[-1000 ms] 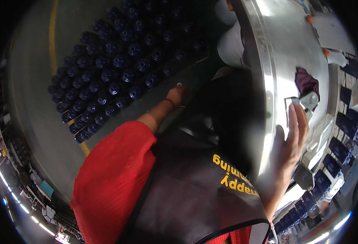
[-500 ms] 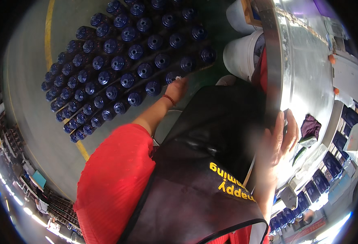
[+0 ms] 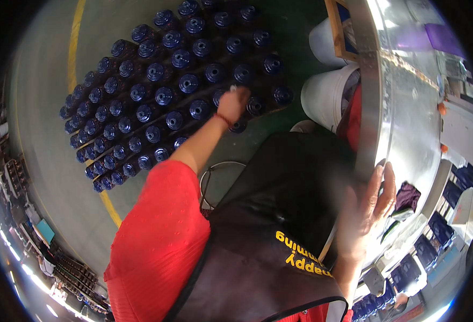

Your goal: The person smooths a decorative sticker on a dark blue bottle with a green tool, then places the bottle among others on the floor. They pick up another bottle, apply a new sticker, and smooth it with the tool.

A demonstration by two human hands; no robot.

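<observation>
Dark-blue round-capped bottles [image 3: 156, 96], packed rows

Dark blue bottles [image 3: 156, 96]; red sleeve [image 3: 158, 236]; black apron [image 3: 268, 225].

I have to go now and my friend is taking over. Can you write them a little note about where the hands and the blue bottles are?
Left hand: down on the dark blue bottles packed in rows on the floor, fingers closed around one at the near edge; its grip is mostly hidden.
Right hand: open, flat against the edge of the shiny metal table.
White buckets stand beside the bottles.
No bottle is lifted out yet.
</observation>
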